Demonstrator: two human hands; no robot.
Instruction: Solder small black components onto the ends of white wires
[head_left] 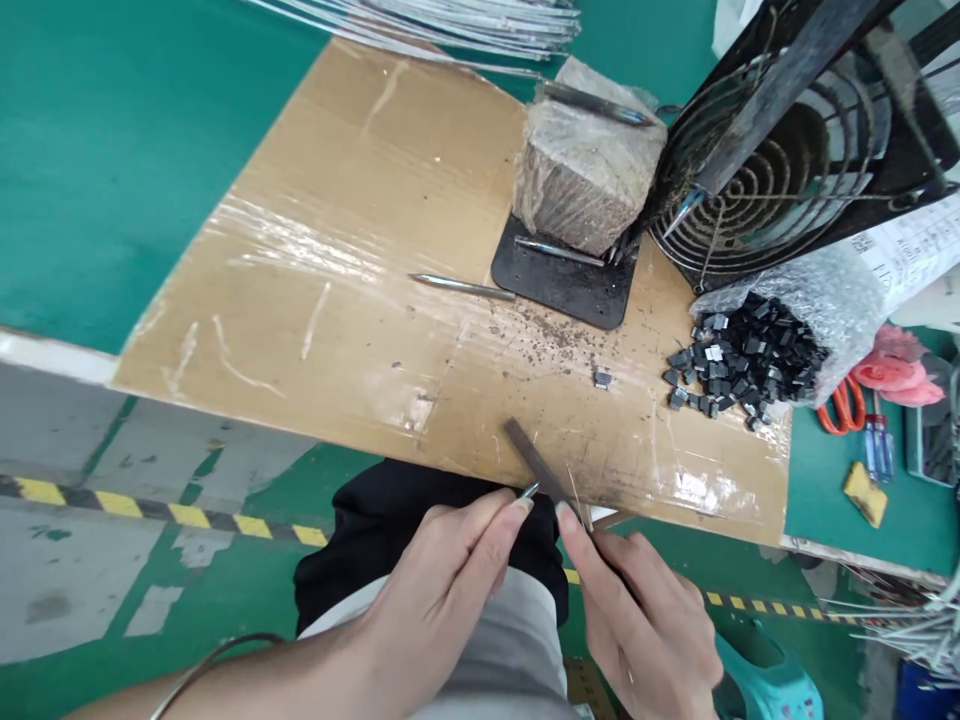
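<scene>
Left hand (454,570): thumb and index finger pinched together on a slim metal pin (530,490), its shiny end showing just past the fingertips. Pin position: held near the front edge of the surface (150,180), above the wearer's lap.

Right hand (649,615): fingers gripping a flat dark bar (534,460); its far end reaches over the cardboard (360,330), pointing away from the body. A thin wire (574,490) shows beside the right thumb; cannot tell whether it is held. Pin and bar are close together; a gap shows between the pin's visible end and the bar.

Cardboard lies on the green surface. On it: one loose metal rod (461,287), its right end near a black plate (562,285). A plastic-wrapped block (592,170) stands on the plate, a second rod (559,250) beside its base, a darker one (596,103) on top. Dark crumbs (555,335) scattered in front of the plate; a single small black part (602,379) near them.

Right side: a fan (757,190) with dusty guard; below it, a heap of black parts (757,355) at the mouth of a clear bag (851,300). Farther right: orange-handled scissors (841,405) and a yellow sponge (866,493).
</scene>
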